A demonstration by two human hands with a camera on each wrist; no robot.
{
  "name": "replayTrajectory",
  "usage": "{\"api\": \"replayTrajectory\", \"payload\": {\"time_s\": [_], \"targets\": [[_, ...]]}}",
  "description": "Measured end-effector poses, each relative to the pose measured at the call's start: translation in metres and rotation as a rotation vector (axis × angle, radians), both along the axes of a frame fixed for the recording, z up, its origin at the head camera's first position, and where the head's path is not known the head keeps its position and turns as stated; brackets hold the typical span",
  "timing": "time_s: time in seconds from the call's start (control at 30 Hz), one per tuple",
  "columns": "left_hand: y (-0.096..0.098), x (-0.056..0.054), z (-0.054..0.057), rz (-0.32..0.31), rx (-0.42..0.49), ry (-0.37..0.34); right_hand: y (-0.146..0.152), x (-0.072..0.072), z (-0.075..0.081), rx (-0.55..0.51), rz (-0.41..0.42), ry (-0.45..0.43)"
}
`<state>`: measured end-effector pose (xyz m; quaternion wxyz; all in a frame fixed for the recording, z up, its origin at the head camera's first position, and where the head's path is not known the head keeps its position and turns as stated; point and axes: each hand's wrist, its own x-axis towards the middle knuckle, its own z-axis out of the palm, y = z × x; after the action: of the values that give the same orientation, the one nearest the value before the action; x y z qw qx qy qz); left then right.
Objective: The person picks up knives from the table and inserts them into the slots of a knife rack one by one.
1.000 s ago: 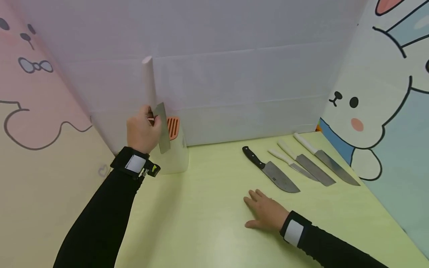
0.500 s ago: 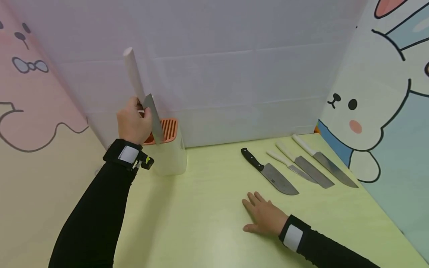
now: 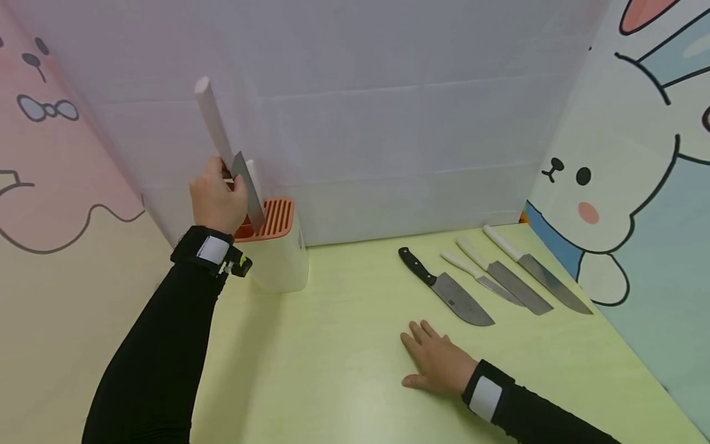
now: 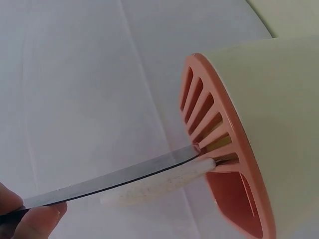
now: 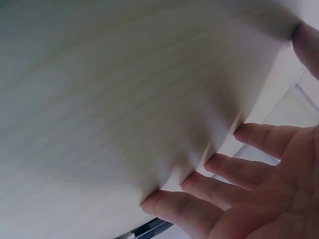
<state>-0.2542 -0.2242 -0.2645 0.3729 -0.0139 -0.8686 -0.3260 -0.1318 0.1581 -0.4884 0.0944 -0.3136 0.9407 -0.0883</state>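
The left hand (image 3: pixel 218 194) pinches a white-handled knife (image 3: pixel 251 200) around where blade meets handle, the handle tilted up and leaning left; its tip is at the slotted orange top (image 4: pixel 227 109) of the knife block (image 3: pixel 280 265), though whether it is inside a slot I cannot tell; gripping so close to the blade probably steadies the tip; the right hand (image 3: pixel 439 361) is well apart, fingers spread on the worktop (image 3: pixel 333 320), holding nothing, perhaps for support; beside the held blade, another white handle (image 4: pixel 159 184) stands out of a slot; the block is upright at the worktop's back edge, toward the left; near the back right corner lie a black-handled knife (image 3: pixel 446 288), a slim knife (image 3: pixel 490 285), a square-ended knife (image 3: pixel 518 287) and a long knife (image 3: pixel 546 277), handles toward the back edge, seemingly spread for easy picking; the black-handled one bears a dark mark, too small to read.
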Motion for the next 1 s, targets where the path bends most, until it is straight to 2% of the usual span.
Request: {"api": "replayTrajectory", "payload": {"time_s": [0.6, 1.0], "targets": [[-0.002, -0.010, -0.014, 0.021, -0.002, -0.029, 0.000, 0.001, 0.003, 0.023, 0.012, 0.022], [-0.003, -0.017, -0.025, 0.004, -0.023, -0.053, 0.000, 0.001, 0.000, 0.023, 0.013, 0.016]]}}
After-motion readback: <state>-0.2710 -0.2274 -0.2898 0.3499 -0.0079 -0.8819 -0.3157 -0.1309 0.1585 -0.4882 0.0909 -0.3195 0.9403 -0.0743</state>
